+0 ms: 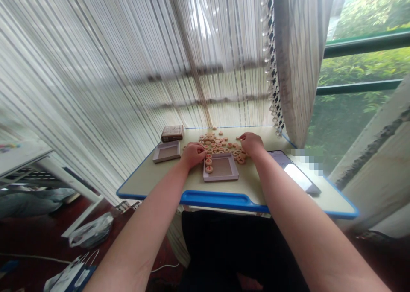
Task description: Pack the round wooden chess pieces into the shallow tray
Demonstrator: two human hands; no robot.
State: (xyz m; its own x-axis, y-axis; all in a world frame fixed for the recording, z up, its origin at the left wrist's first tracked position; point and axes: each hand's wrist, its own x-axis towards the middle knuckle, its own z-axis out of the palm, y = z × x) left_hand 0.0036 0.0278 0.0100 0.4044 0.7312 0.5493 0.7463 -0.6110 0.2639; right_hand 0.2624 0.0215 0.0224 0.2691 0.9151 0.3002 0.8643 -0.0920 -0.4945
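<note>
Several round wooden chess pieces (216,143) lie scattered on a small blue-edged table (224,199). A shallow grey box tray (221,167) sits in front of them with three pieces stacked along its left side. My left hand (193,153) rests at the tray's upper left corner, fingers curled and pinched on a piece. Over the right side of the pile, my right hand (250,142) has its fingers bent down onto the pieces; what they hold is hidden.
A second grey tray (166,151) and a brown box (172,133) sit at the table's left rear. A tablet (296,172) lies on the right. Striped curtains (160,61) hang behind; a window is at right. Bags lie on the floor at left.
</note>
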